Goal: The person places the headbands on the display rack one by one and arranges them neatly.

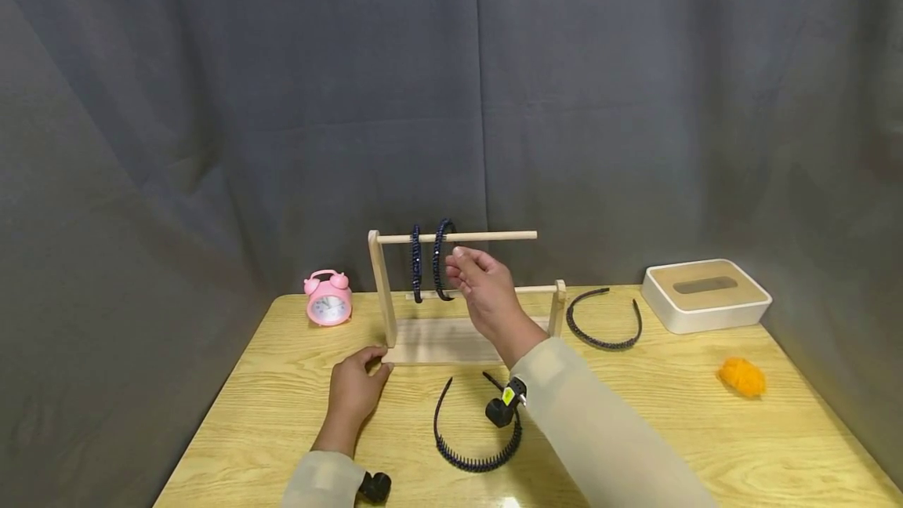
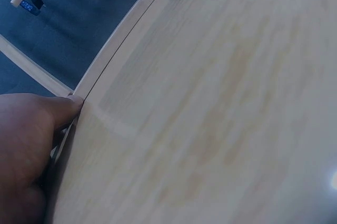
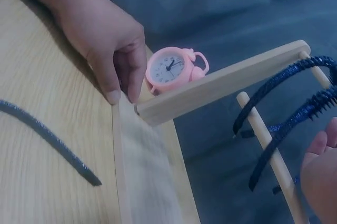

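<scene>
My left hand (image 1: pixel 355 386) pinches the front left corner of the wooden rack's base (image 1: pixel 440 342), thumb in front. Two dark blue beaded headbands hang on the rack's upper rod (image 1: pixel 494 236): the left headband (image 1: pixel 416 261) and, to its right, a second headband (image 1: pixel 438 257). My right hand (image 1: pixel 487 292) is at the second headband, thumb and fingers curled together around its rear leg, whose grip point is partly hidden by the hand. In the right wrist view both headbands' legs reach past the lower rod (image 3: pixel 271 150). A toothed headband (image 1: pixel 480 462) lies on the table between my forearms.
Another headband (image 1: pixel 603 344) lies right of the rack. Behind the left hand stands a pink alarm clock (image 1: pixel 328 308). A white box with a wooden lid (image 1: pixel 694 288) is at the back right, an orange fluffy ball (image 1: pixel 742 377) before it. Grey curtains surround the table.
</scene>
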A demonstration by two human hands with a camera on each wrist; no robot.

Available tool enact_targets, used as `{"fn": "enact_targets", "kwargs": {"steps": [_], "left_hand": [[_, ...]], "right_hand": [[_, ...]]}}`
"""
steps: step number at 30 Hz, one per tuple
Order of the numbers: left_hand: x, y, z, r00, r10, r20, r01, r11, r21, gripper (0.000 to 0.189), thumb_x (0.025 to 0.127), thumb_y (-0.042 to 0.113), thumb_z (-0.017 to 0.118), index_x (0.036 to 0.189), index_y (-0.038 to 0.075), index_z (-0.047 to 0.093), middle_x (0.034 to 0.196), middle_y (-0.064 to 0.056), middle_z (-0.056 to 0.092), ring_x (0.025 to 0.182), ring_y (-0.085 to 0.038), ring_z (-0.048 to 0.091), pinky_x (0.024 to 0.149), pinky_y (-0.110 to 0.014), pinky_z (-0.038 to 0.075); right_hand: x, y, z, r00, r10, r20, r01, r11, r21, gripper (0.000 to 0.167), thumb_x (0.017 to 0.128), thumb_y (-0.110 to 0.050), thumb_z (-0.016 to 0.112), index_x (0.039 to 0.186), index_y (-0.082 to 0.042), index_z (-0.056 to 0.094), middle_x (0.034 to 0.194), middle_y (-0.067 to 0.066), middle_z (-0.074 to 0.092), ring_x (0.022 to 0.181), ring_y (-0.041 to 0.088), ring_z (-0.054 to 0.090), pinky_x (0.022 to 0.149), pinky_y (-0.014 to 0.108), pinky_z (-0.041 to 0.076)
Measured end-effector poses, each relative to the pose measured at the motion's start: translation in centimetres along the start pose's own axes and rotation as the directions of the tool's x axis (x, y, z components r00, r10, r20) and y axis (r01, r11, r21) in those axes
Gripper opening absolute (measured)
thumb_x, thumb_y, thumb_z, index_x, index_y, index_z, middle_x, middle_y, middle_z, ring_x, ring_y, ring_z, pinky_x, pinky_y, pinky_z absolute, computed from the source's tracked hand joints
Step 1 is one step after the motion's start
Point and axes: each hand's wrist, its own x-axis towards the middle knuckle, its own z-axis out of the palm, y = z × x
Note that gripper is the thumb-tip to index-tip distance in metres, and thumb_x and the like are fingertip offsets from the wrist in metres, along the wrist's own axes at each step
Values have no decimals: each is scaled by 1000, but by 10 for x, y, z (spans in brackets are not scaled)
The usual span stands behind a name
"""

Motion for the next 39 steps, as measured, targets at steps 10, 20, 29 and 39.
{"fn": "enact_targets", "kwargs": {"steps": [10, 20, 29, 39], "left_hand": [[1, 8, 5, 1000, 16, 1, -16, 1000, -8, 30, 100, 18, 82, 128, 9, 81, 130, -13, 80, 126, -35, 74, 111, -55, 58], [10, 14, -1, 999, 51, 4, -51, 999, 12, 32, 98, 18, 83, 129, 7, 80, 128, -14, 80, 124, -35, 75, 110, -53, 59], [11, 11, -8, 1000, 10, 13, -10, 1000, 5, 34, 100, 19, 82, 132, 9, 79, 132, -14, 79, 128, -37, 73, 113, -55, 57], [0, 4, -1, 1000, -10, 24, 11, 1000, -16, 35, 100, 19, 82, 133, 7, 79, 134, -16, 78, 125, -36, 75, 110, -55, 59]], "right_hand": [[-42, -13, -57, 993, -40, 110, 59, 983, -176, 24, 112, -12, 63, 130, 4, 63, 110, 2, 72, 103, 15, 69, 102, 29, 60], [-104, 7, -139, 940, -13, 341, 197, 836, -512, 31, 103, -10, 75, 128, 7, 68, 117, 12, 76, 106, 11, 72, 97, 23, 61], [-121, 22, -151, 822, 166, 545, 368, 576, -730, 26, 90, -19, 91, 114, -11, 81, 115, 6, 81, 111, 9, 70, 106, 41, 59], [-119, 27, -140, 619, 383, 686, 605, 324, -727, 25, 87, -18, 94, 109, -23, 83, 109, -18, 75, 102, -6, 66, 90, 17, 60]]}}
